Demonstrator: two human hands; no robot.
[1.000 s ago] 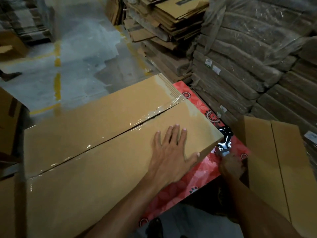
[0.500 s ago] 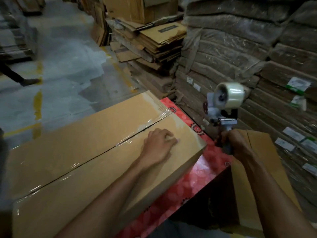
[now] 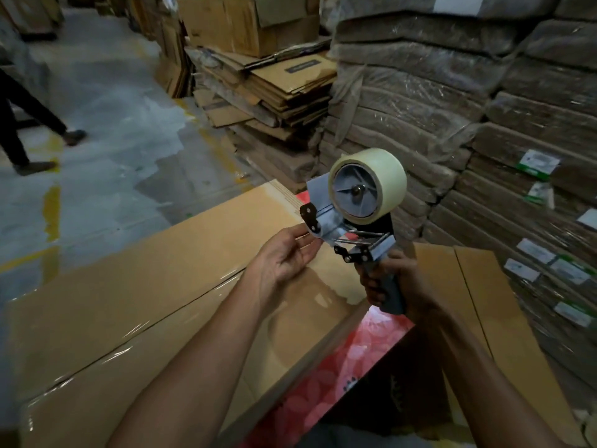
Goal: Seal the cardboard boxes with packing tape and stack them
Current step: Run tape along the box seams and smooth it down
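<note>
The left hand [image 3: 284,257] has left the taped box [image 3: 145,286] — its fingertips now touch the raised tape dispenser [image 3: 355,218], pinch unclear; the right hand [image 3: 395,282] grips the handle above the box's right end — next strip likely
</note>
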